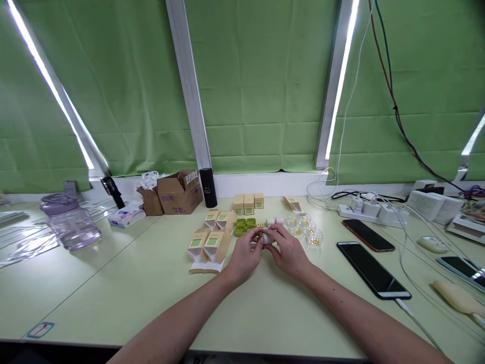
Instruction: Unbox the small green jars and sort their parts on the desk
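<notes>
Bare forearms span the table. The right hand clamps a small white piece in front of the palms; the left hand meets its edge, grip unclear. It seems light, stiff, smooth: best pinched by its sides.

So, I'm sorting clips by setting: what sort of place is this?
Probably an indoor workroom, perhaps an office or workshop: a long pale table by green window coverings, with small card boxes set out and a loaded power strip.
</notes>
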`<action>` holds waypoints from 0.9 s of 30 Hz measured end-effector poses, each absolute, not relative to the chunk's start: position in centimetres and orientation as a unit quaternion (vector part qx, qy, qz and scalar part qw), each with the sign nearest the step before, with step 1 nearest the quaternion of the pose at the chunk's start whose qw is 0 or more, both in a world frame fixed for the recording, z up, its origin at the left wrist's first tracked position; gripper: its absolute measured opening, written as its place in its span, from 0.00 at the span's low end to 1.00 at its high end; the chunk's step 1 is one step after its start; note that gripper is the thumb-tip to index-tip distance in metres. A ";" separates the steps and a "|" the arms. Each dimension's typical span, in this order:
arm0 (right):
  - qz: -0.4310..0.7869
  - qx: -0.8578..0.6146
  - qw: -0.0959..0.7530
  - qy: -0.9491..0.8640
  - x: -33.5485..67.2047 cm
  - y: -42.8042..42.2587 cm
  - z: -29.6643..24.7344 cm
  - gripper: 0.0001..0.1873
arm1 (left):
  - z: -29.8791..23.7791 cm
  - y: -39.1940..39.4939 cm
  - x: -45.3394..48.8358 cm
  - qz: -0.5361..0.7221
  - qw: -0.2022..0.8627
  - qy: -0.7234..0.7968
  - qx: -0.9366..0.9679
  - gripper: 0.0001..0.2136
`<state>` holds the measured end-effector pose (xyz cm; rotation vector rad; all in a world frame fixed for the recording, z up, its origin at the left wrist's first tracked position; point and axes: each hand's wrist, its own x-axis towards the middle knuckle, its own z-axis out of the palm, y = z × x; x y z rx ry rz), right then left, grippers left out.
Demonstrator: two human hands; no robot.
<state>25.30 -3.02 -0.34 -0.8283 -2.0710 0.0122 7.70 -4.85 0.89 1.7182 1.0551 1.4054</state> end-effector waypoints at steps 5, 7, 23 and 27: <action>0.001 -0.335 0.433 -0.837 25.4 -3.0 -0.4 0.22 | 0.9 -4.8 7.6 0.534 0.325 0.408 0.666 0.13; -0.007 -0.333 0.430 -0.839 25.3 -2.9 -0.4 0.21 | 0.9 -4.8 7.6 0.538 0.332 0.403 0.662 0.13; -0.040 -0.341 0.381 -0.858 24.8 -2.7 -0.3 0.24 | 1.3 -4.6 8.0 0.528 0.326 0.428 0.657 0.11; -0.040 -0.356 0.369 -0.858 24.5 -2.8 -0.1 0.23 | 1.4 -4.4 8.1 0.527 0.316 0.441 0.655 0.11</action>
